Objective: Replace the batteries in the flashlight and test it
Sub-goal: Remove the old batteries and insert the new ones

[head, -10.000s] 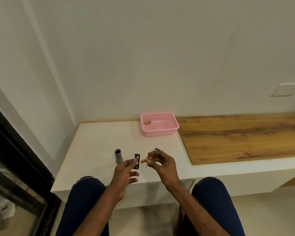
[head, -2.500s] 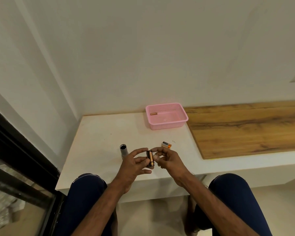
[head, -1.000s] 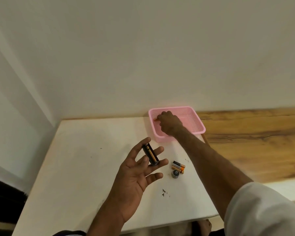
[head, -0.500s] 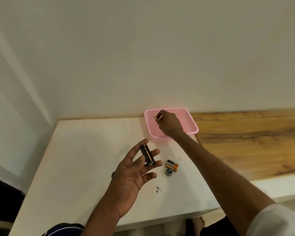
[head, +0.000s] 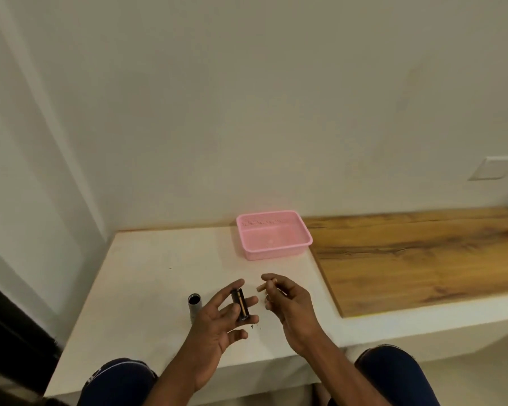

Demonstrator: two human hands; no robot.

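Your left hand (head: 217, 317) holds the black battery holder (head: 241, 303) between thumb and fingers, with its long side turned up to you. That way you can see the slots, and it looks like one copper-coloured battery sits in it already. Your right hand (head: 288, 300) pinches a small battery (head: 264, 286) at the fingertips, just beside the holder but not touching it. Holding it by one end leaves the other end free to slide in. The grey flashlight tube (head: 194, 306) stands upright on the white worktop (head: 147, 273), open end up, just left of your left hand, so it is close and ready to take the holder. The pink basket (head: 276, 254) sits farther back by the wall, next to the wooden board (head: 408, 259). I think you are in the middle of filling the holder. Next, line the battery up with a free slot and check which end goes where. If it goes in the wrong way, the light will not work. Press gently, because the battery could slip and roll off the edge.
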